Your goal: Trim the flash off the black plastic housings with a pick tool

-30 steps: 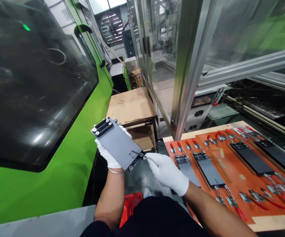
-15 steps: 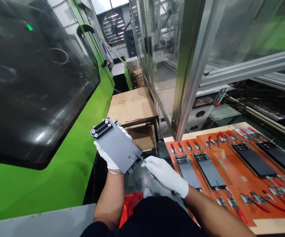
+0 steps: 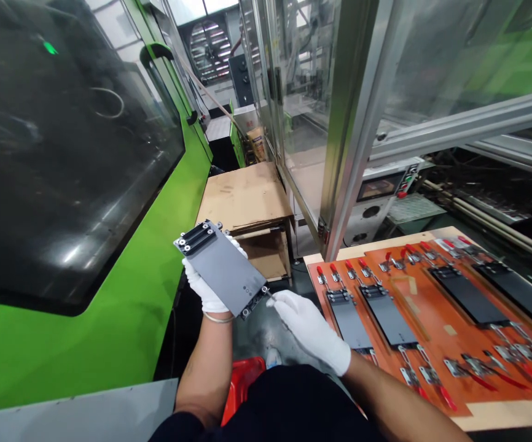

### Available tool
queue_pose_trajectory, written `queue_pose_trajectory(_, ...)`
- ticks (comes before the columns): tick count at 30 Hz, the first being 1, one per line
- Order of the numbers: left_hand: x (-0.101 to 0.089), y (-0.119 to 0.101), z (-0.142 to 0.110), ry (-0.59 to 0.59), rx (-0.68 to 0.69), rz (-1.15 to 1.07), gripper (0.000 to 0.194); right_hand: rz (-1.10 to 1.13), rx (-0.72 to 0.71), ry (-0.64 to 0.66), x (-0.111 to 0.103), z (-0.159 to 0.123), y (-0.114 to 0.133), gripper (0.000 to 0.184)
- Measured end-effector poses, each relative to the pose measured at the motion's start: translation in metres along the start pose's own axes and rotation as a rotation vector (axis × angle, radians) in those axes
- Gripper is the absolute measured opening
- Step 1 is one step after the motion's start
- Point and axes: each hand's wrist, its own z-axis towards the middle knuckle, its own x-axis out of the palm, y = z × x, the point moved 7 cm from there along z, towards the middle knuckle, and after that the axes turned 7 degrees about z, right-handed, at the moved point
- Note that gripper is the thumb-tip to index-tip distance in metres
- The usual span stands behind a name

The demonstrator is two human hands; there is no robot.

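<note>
My left hand (image 3: 205,288), in a white glove, grips a flat grey plate (image 3: 222,267) from underneath, tilted up before me; the plate has black fittings at both ends. My right hand (image 3: 307,328), also gloved, is closed in a pinch on a thin metal tool (image 3: 271,296) whose tip touches the plate's near corner fitting. An orange fixture board (image 3: 436,334) at my right carries several similar dark plates (image 3: 389,314) held under red-handled clamps (image 3: 340,273).
A green machine (image 3: 109,319) with a dark window fills the left. A cardboard-covered stand (image 3: 245,199) lies ahead. An aluminium-framed glass enclosure (image 3: 349,123) rises behind the board. A red container (image 3: 242,380) sits below between my arms.
My right hand has crept slightly up and left along the plate's near corner. The plate has barely shifted in my left hand.
</note>
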Motion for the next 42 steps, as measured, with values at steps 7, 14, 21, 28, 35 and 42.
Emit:
queue_pose_trajectory(7, -0.001, 0.001, 0.000, 0.010, 0.020, 0.030, 0.067, -0.342, -0.100, 0.097, 0.015, -0.007, 0.012, 0.027)
queue_pose_trajectory(14, -0.005, -0.003, 0.000, -0.004, 0.052, 0.034, 0.068, -0.495, -0.235, 0.108, 0.027, -0.011, 0.020, 0.026)
queue_pose_trajectory(21, -0.005, -0.006, -0.004, -0.041, 0.079, 0.006, 0.063, -0.366, -0.274, 0.074, 0.030, -0.017, 0.020, 0.028)
queue_pose_trajectory(28, -0.005, -0.011, -0.011, 0.007, 0.058, -0.001, 0.068, -0.339, -0.205, 0.010, 0.014, -0.006, 0.017, 0.031)
queue_pose_trajectory(35, -0.004, -0.013, -0.015, 0.027, -0.008, 0.020, 0.077, -0.484, -0.213, 0.066, -0.002, 0.002, 0.019, 0.027)
queue_pose_trajectory(42, -0.001, -0.010, -0.017, -0.012, -0.024, -0.005, 0.071, -0.492, -0.270, 0.123, -0.004, 0.000, 0.012, 0.027)
